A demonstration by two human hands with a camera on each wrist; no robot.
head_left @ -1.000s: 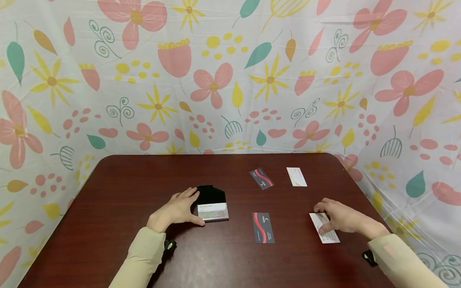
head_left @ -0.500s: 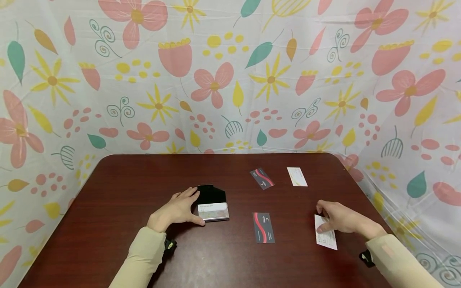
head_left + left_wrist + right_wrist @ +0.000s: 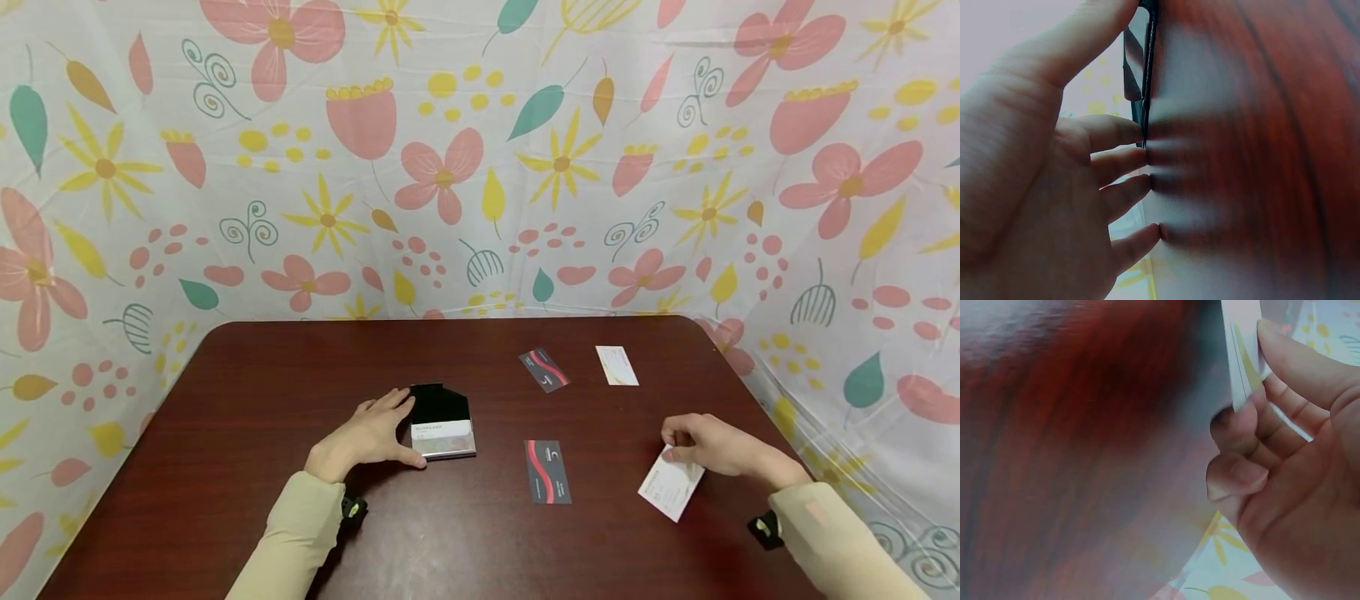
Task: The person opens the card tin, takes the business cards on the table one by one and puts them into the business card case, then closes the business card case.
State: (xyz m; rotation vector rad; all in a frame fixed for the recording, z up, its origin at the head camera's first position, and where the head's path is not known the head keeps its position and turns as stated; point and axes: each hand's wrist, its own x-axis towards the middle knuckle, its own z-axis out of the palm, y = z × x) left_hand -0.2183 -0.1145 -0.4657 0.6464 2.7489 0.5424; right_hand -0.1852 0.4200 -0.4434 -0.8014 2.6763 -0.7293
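My left hand lies beside an open business card case, its spread fingers and thumb touching the left edge. The case has a black lid folded back and a white card in its silvery tray. In the left wrist view the fingertips rest on the table beside the case. At the right, my right hand pinches a white business card between thumb and fingers, with the printed side showing. The right wrist view has this card nearly edge-on, held by thumb and index finger.
A dark grey business card with a pink wave lies mid-table. Farther back are another dark card and a white card. The brown table meets a flower-patterned cloth behind and at both sides.
My right hand has picked the white card up from the table and turned it, its lower end now swung toward the left. The left hand and the case have stayed still.
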